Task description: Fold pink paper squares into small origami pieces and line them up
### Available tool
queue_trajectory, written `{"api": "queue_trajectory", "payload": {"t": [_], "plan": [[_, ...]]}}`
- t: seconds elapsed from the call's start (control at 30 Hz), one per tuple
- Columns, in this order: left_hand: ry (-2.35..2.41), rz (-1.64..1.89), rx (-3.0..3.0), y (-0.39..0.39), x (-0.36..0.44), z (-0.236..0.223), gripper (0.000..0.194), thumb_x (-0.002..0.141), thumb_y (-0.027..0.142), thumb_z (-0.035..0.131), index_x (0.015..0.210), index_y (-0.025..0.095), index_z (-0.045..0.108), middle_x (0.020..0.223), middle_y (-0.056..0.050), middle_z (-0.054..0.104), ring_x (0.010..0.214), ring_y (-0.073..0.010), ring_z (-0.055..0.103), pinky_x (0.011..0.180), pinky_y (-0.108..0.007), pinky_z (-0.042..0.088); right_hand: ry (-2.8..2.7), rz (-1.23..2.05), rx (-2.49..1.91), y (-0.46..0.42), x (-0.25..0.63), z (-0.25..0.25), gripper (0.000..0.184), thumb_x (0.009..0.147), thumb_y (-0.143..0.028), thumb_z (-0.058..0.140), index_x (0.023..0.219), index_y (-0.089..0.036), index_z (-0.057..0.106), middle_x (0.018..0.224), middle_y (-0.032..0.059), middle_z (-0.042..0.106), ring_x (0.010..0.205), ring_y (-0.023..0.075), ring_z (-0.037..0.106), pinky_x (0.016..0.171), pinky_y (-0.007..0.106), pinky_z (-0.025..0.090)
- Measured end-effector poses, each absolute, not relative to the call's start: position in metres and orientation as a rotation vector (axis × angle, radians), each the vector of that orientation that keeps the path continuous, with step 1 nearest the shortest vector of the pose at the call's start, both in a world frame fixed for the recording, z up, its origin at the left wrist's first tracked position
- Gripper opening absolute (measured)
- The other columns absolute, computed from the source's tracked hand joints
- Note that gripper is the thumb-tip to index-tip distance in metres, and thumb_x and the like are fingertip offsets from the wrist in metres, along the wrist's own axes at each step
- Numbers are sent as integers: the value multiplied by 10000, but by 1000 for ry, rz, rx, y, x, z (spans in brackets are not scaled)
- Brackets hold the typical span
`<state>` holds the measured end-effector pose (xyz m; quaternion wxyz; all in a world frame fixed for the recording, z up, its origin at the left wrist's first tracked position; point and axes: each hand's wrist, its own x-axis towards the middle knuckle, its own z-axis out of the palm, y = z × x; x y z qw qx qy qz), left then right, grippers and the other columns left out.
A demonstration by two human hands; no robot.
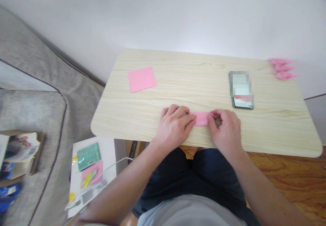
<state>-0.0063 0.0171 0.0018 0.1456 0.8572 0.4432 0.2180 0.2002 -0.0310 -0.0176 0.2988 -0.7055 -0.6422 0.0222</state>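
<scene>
A narrow folded strip of pink paper (201, 119) lies flat near the front edge of the wooden table (193, 83). My left hand (175, 122) pinches its left end between thumb and fingers. At the strip's right end, my right hand (226, 125) has thumb and index finger closed on the paper. Both ends are partly hidden under my fingers. Farther back on the left lies a flat stack or sheet of pink paper (142, 79). Several folded pink paper pieces (284, 68) rest at the far right corner.
A smartphone (241, 90), partly blurred out, lies right of centre. Left of the table, a low white surface (107, 148) carries a green packet (89, 156), pink paper (98, 168) and a white power strip (88, 195). A grey sofa (84, 107) stands beyond it.
</scene>
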Motion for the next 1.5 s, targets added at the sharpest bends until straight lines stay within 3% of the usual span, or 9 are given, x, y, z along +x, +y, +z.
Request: {"api": "queue_trajectory", "payload": {"t": [0.17,0.43,0.67,0.9,1.13,1.5], "plan": [[1273,646,2479,16,-6,0,262,988,478,634,1135,330,793,1183,-40,730,1176,-254,571,1025,-443,413,-1636,63,-1872,-31,200,-21,302,970,-319,589,1250,-207,589,931,67,705,916,271,614,886,434,435],[1312,668,2500,14,-3,-2,246,936,460,714,1121,322,801,1186,-53,726,1166,-271,576,1012,-454,429,-1632,30,-1841,-30,202,-23,252,947,-239,551,1183,-188,623,875,58,674,896,257,602,875,408,435],[1290,703,2545,14,-4,-3,259,943,490,698,1116,326,798,1177,-39,711,1149,-263,577,976,-447,442,-1623,4,-1806,-32,203,-24,176,936,-194,535,1059,-195,661,978,98,707,904,258,609,877,409,461],[1259,751,2552,13,-4,-3,260,950,469,692,1131,303,778,1277,-31,706,1249,-267,571,1037,-448,439,-1726,-21,-1814,-43,200,-20,247,941,-331,649,1155,-215,686,1122,108,708,1058,300,604,932,439,454],[1389,778,2473,13,-4,-4,449,890,467,760,1273,243,698,1326,-64,705,1279,-287,569,1096,-469,421,-1748,-33,-1827,-44,202,-21,268,936,-334,657,1181,-232,693,1133,102,692,1088,308,607,926,442,455],[1413,724,2464,10,-3,1,355,892,451,753,1185,257,710,1297,-46,702,1251,-273,575,1088,-464,422,-1760,-27,-1807,-40,204,-21,307,943,-348,656,1220,-223,697,1124,115,684,1083,315,611,910,451,467]]}}
